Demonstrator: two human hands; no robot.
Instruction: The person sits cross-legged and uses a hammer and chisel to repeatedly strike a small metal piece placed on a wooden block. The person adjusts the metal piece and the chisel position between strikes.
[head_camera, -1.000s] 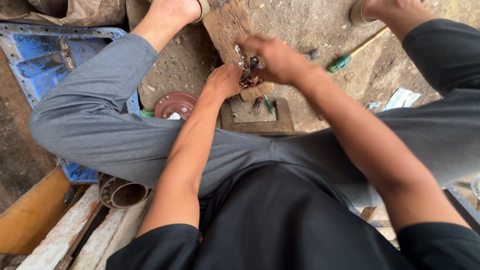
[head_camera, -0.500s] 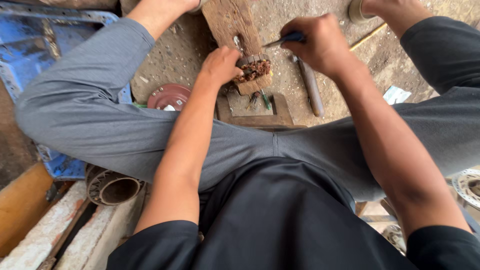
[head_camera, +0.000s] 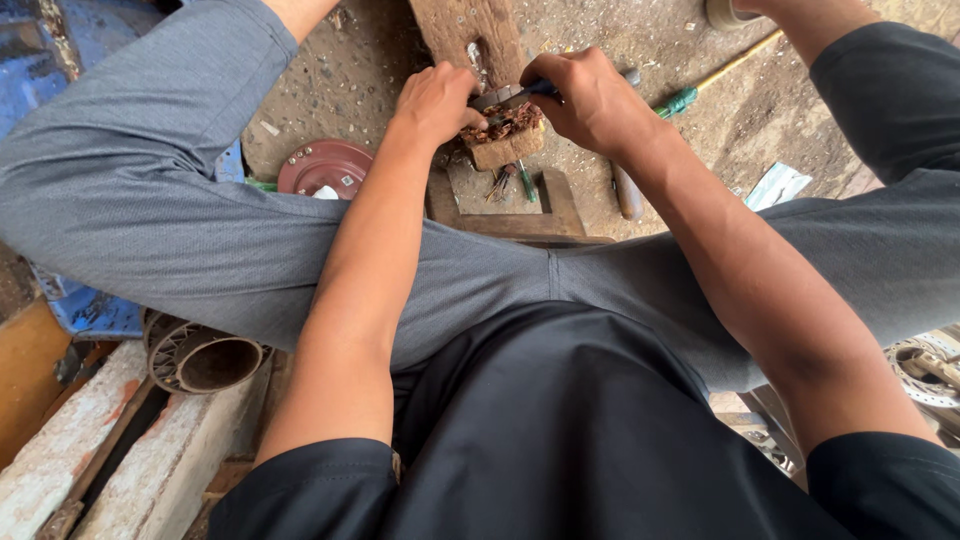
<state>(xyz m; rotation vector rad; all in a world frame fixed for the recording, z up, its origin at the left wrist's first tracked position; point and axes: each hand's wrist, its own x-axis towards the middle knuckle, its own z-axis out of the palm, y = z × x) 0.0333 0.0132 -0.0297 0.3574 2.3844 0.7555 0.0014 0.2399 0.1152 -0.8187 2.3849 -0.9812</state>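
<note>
A small metal part wrapped in tangled copper wire (head_camera: 505, 117) rests on the near end of a wooden block (head_camera: 470, 35) between my legs. My left hand (head_camera: 432, 103) presses on the part's left side and holds it on the block. My right hand (head_camera: 590, 100) is closed around a thin tool with a dark blue handle (head_camera: 530, 92); its tip touches the top of the part. Most of the tool is hidden inside the fist.
A low wooden frame (head_camera: 520, 215) lies just under the block. A round reddish lid (head_camera: 325, 167) sits left of it, a green-handled tool (head_camera: 690, 95) and a wooden handle (head_camera: 628, 195) to the right. A finned metal cylinder (head_camera: 205, 358) and white beams lie lower left.
My right hand has come back down and left from above the block, bringing the tool's tip onto the wire-wrapped part. My left hand has stayed on the part.
</note>
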